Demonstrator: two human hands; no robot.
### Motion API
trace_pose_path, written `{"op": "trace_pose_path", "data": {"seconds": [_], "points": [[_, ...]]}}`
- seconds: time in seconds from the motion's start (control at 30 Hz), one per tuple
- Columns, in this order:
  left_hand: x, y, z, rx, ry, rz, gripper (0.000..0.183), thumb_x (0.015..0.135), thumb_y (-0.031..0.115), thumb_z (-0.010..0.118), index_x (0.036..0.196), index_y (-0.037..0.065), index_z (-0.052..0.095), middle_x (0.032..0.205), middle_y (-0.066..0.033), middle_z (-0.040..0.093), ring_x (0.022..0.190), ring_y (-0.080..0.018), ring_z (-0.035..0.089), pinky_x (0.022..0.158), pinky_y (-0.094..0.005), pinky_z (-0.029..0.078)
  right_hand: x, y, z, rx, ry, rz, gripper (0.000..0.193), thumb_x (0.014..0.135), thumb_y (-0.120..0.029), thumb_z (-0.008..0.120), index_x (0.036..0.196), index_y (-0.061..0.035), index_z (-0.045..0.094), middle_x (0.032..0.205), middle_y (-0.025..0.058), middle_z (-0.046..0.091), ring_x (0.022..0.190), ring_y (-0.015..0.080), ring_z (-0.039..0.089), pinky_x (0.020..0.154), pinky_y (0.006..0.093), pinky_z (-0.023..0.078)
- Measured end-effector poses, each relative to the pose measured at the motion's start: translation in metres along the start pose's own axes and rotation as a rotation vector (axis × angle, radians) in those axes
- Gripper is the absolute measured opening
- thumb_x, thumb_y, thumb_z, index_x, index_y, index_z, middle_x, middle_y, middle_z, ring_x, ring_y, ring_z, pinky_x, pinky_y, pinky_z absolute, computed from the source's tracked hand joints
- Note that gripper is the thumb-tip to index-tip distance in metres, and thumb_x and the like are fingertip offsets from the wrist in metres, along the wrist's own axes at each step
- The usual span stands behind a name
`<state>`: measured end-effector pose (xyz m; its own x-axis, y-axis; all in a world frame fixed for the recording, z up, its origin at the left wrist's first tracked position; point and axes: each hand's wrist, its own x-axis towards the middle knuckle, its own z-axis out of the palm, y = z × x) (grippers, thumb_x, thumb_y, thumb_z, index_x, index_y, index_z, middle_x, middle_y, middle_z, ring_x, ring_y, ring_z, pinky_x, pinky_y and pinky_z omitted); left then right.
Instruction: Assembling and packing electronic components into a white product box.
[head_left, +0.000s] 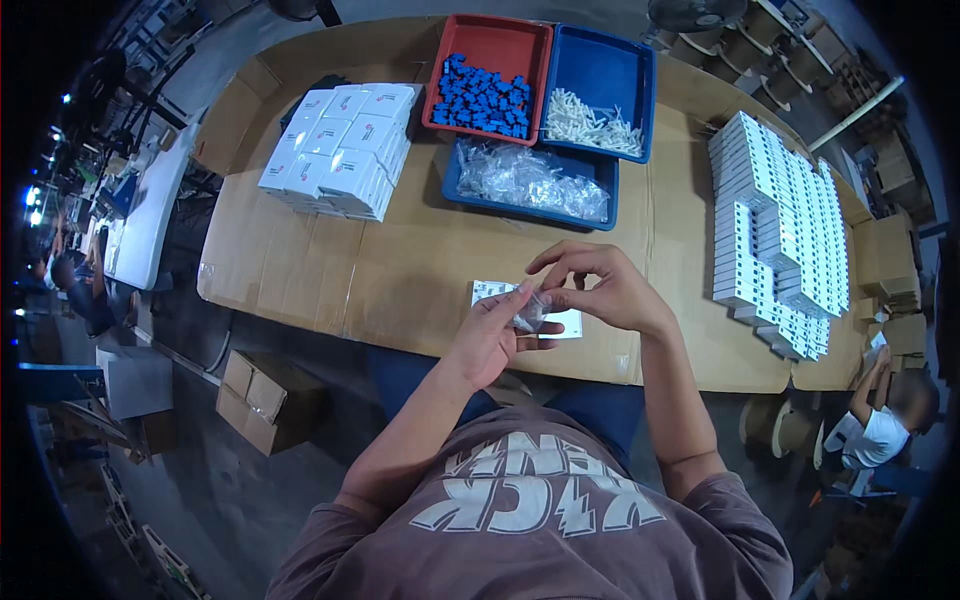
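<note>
Between my two hands, above the table's near edge, is a small clear plastic bag (530,314). My left hand (492,335) grips it with thumb and fingers. At the bag's upper right, my right hand (598,288) pinches with thumb and forefinger; the fingers hide what exactly they grip there. Under my hands lies a flat white box (562,324), partly covered by them. Beyond them stands a blue tray (530,215) heaped with clear plastic bags. Behind it, a red tray (436,110) holds small blue plastic parts, and another blue tray (600,60) holds white stick-like pieces.
Stacked white boxes (340,150) stand on the cardboard-covered table (300,262) at the left. Taller rows of white boxes (770,235) fill its right side. A cardboard carton (262,400) sits on the floor at left. Another person (880,425) is at the far right.
</note>
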<state>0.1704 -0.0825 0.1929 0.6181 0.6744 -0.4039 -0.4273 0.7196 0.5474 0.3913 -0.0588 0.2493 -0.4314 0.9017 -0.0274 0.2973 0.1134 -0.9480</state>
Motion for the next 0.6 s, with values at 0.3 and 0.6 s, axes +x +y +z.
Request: {"op": "trace_pose_path", "data": {"seconds": [0.3,0.6], "points": [[-0.001,-0.009,-0.003,-0.036,-0.022,0.051,0.046,0.112,0.042,0.047,0.138,0.005,0.056,0.119,-0.0099,0.071,0.101,-0.0259,0.074,0.088,-0.0454,0.061,0.002,0.002,0.007,0.11,-0.252,-0.013,0.038,0.11,-0.021,0.052,0.108,0.0106,0.072,0.125,0.0173,0.071,0.113,0.0272,0.067,0.099,0.0379,0.051],[0.008,-0.007,-0.014,-0.033,-0.066,0.028,0.043,0.113,0.037,0.042,0.141,0.007,0.054,0.119,-0.0091,0.071,0.101,-0.0255,0.074,0.091,-0.0455,0.061,0.006,0.011,0.012,0.154,-0.237,0.041,0.052,0.113,-0.038,0.046,0.117,0.008,0.071,0.128,0.0164,0.07,0.118,0.0275,0.065,0.105,0.0389,0.049]]}}
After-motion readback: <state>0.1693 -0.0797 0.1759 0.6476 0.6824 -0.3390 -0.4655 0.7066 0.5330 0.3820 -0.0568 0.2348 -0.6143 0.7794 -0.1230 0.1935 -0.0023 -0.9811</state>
